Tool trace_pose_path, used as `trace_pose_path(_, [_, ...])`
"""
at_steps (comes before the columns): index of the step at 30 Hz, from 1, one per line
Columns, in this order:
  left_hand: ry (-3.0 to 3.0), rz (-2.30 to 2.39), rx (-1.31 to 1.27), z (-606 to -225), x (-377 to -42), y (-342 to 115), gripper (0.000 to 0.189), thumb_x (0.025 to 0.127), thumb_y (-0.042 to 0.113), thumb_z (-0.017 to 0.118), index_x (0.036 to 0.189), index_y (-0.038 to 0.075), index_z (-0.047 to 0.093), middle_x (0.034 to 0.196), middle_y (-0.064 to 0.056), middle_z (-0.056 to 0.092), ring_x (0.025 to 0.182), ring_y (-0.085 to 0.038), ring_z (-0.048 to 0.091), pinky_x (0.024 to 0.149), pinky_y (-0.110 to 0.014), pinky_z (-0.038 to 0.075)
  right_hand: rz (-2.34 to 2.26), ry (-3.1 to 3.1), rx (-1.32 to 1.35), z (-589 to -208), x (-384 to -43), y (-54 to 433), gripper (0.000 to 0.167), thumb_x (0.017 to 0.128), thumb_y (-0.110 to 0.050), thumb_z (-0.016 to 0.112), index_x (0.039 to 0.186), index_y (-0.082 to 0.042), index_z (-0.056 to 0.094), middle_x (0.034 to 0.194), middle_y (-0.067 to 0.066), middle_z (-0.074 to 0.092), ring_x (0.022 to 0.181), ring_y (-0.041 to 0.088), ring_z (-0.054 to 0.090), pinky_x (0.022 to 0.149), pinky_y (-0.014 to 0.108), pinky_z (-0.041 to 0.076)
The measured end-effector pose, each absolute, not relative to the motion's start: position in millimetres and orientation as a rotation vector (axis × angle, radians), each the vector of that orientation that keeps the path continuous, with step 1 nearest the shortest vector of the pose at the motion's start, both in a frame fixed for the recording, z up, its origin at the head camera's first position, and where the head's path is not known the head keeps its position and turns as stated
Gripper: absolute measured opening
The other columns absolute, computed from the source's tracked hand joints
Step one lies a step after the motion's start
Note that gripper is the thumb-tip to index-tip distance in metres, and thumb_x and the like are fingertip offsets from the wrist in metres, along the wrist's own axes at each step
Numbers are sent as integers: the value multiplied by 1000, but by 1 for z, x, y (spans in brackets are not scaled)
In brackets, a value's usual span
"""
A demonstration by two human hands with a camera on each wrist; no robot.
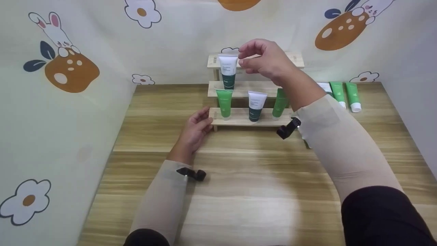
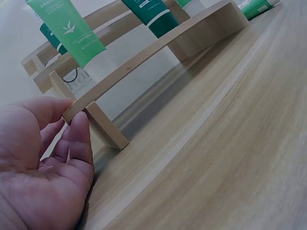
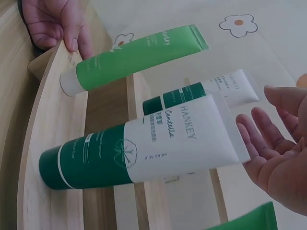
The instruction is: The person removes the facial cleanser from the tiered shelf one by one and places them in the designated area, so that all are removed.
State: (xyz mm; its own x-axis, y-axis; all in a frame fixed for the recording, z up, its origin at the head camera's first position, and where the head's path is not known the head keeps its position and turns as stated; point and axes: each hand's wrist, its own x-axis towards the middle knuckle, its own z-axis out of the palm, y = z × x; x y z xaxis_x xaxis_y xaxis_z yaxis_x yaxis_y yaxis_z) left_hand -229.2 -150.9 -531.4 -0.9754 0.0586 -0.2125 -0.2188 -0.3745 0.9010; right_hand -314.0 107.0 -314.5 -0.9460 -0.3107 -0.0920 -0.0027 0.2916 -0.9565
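A three-tier wooden rack (image 1: 239,121) stands against the back wall. My left hand (image 1: 194,131) pinches the left end of its lowest shelf between thumb and fingers, seen closely in the left wrist view. On the middle tier a white and dark-green tube (image 1: 228,70) stands upright on its cap. Just right of that tube's top is my right hand (image 1: 266,59), its fingers loosely bent and holding nothing; the right wrist view shows a gap. Along the lowest tier stand a light-green tube (image 1: 224,102), another white and dark-green tube (image 1: 256,104) and a green tube (image 1: 280,102), partly behind my right forearm.
Right of the rack, a green tube (image 1: 338,92) and another green tube (image 1: 353,97) lie on the wooden table (image 1: 239,212). Beside them a white tube end (image 1: 324,88) shows past my right forearm, which hides the rest. A printed backdrop (image 1: 177,41) rises behind.
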Motion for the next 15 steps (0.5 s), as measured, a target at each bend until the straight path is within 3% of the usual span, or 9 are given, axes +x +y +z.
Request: trace_pose_path(15, [1615, 2470, -216, -532, -230, -152, 62, 102, -5, 62, 161, 6, 45, 146, -8, 55, 117, -14, 61, 88, -21, 58, -1486, 2495, -223, -314, -314, 90, 24, 102, -14, 73, 125, -21, 70, 123, 0, 63, 118, 18, 65, 102, 33, 61])
